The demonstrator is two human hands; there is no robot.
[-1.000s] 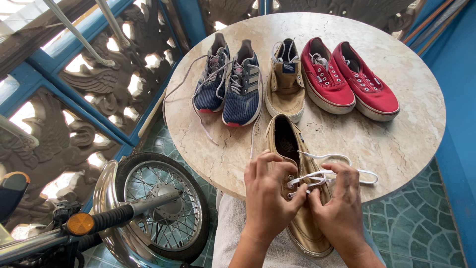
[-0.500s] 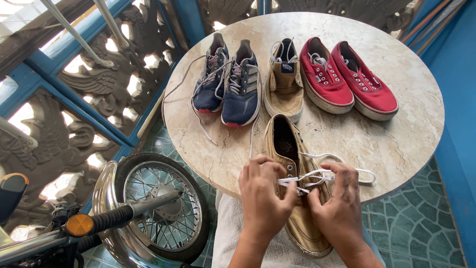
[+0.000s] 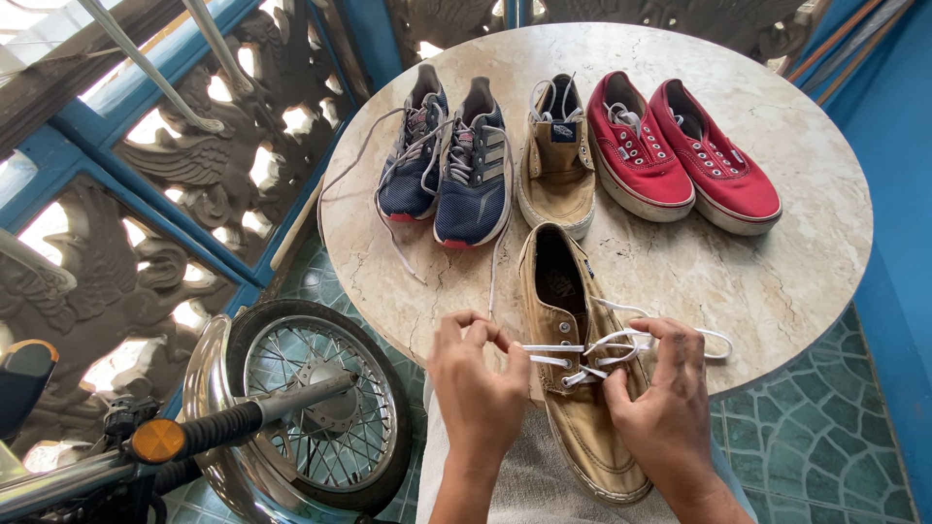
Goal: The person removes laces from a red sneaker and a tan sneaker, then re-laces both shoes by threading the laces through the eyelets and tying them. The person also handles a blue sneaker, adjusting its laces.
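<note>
Left hand (image 3: 476, 388) has drawn the white lace (image 3: 553, 347) leftward, pinching it taut; right hand (image 3: 660, 398) pinches loops over the tan canvas shoe (image 3: 573, 388) at the table's (image 3: 777, 281) near edge.

Looks like a home porch or veranda w/ semi-outdoor feel. Round marble table (image 3: 777, 281) w/ casual shoes (image 3: 558, 155) lined up, teal patterned floor tiles (image 3: 825, 427), blue-framed carved screens (image 3: 184, 146) letting daylight thru, blue wall (image 3: 898, 146), plus a motorbike wheel (image 3: 311, 398) & handlebar (image 3: 209, 427) parked right beside the table.
</note>
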